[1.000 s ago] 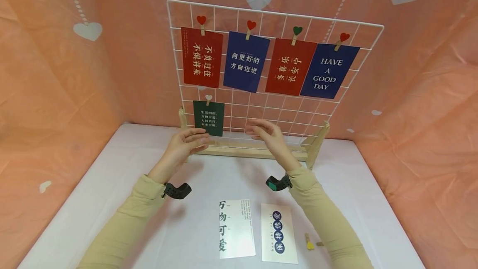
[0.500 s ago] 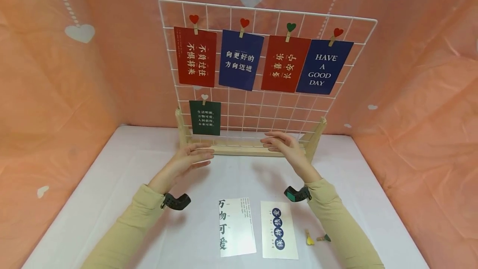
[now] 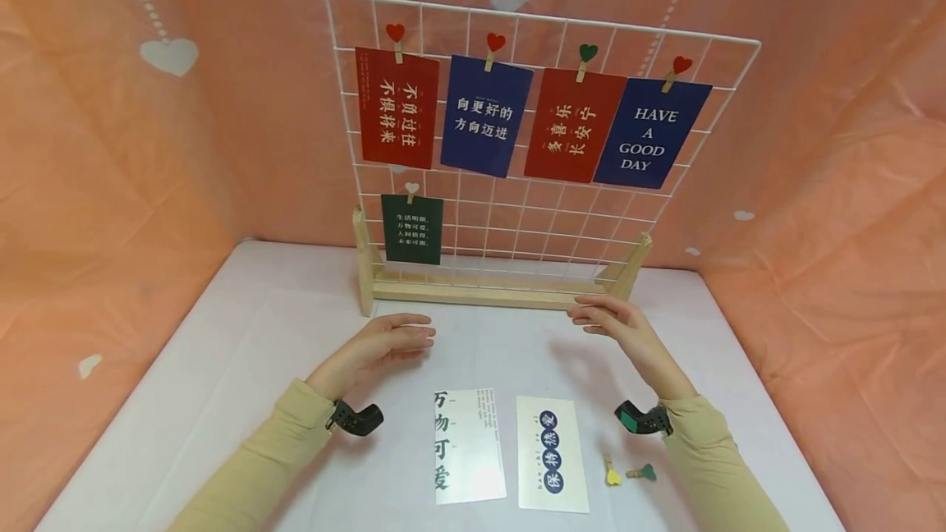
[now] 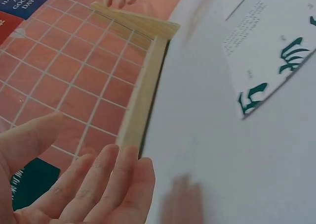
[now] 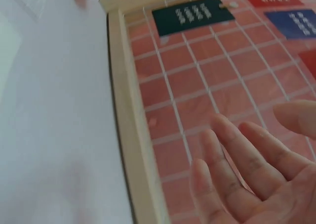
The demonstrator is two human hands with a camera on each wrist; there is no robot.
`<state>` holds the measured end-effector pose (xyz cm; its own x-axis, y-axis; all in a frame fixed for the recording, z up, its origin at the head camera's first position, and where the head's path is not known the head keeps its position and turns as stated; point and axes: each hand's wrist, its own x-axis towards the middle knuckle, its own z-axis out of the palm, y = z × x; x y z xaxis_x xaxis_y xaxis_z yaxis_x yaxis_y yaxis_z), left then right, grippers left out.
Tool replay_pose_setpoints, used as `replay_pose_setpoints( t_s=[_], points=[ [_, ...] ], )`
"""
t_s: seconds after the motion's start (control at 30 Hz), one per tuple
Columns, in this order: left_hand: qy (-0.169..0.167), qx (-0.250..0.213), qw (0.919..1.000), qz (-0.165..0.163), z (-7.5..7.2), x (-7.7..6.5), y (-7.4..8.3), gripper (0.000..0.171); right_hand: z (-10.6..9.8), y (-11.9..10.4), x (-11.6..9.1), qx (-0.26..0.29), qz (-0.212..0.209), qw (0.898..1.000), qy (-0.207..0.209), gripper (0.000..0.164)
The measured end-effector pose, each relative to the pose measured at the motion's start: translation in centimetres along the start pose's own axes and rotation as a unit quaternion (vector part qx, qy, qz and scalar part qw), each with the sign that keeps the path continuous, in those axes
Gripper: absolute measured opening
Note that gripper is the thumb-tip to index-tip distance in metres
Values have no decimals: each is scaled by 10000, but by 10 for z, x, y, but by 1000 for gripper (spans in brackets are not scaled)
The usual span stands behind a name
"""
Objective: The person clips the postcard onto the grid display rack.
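My left hand (image 3: 380, 346) hovers over the white table in front of the rack's left part, fingers loosely extended and holding nothing. On the other side, my right hand (image 3: 624, 331) is held before the rack's right foot, also relaxed and bare. Behind them a white wire grid (image 3: 547, 224) stands in a wooden base (image 3: 473, 294). A small green card (image 3: 412, 230) hangs at its lower left from a white heart clip (image 3: 411, 190). Between my forearms lie a white card with large black characters (image 3: 470, 446) and a cream card with blue circles (image 3: 552, 454).
Along the grid's top hang a red card (image 3: 397, 109), a blue card (image 3: 486, 116), another red card (image 3: 572, 126) and a blue English card (image 3: 652, 132), each under a heart clip. A yellow heart clip (image 3: 612, 473) and a green heart clip (image 3: 645, 472) lie near my right sleeve. Pink cloth (image 3: 133, 171) surrounds the table.
Both hands have come down and back from the grid, the right one also moving well to the right. The green heart clip on the table has come fully into sight. The cards have stayed put.
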<state>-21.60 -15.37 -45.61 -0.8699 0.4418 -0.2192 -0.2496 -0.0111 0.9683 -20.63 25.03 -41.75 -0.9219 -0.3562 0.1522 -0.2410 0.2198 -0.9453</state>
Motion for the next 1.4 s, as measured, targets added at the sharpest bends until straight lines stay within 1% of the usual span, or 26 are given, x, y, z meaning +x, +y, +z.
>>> replay_pose_setpoints(
  t_s=[0.17,0.3,0.43,0.63,0.73,0.8,0.9,1.03,1.17,1.4],
  points=[
    [-175,-74,9998,-114,1,-1,-9,49,-16,13,-27,-228,266,9994,32,38],
    [-239,-174,9993,-232,4,-2,-12,49,-24,21,-45,-273,480,9985,11,39],
    [-229,-298,9986,-385,8,-3,-16,49,-32,27,-61,-345,670,9971,-69,39],
    [-294,-406,9977,-465,12,-4,-25,45,-40,30,-80,-513,1172,9916,-179,43],
    [-321,-433,9973,-491,12,-4,-26,45,-43,32,-88,-520,1324,9896,-217,44],
    [-347,-456,9972,-480,12,-4,-27,45,-44,34,-92,-500,1355,9891,-272,44],
    [-367,-442,9971,-492,12,-4,-27,45,-46,36,-98,-406,1570,9863,-293,45],
    [-366,-365,9971,-557,13,-5,-27,45,-48,38,-105,-400,1995,9781,-445,46],
    [-385,-347,9969,-584,13,-6,-27,43,-51,39,-111,-334,2221,9717,-727,46],
    [-434,-368,9967,-574,12,-6,-30,40,-55,42,-118,-307,2237,9695,-956,44]
  ],
)
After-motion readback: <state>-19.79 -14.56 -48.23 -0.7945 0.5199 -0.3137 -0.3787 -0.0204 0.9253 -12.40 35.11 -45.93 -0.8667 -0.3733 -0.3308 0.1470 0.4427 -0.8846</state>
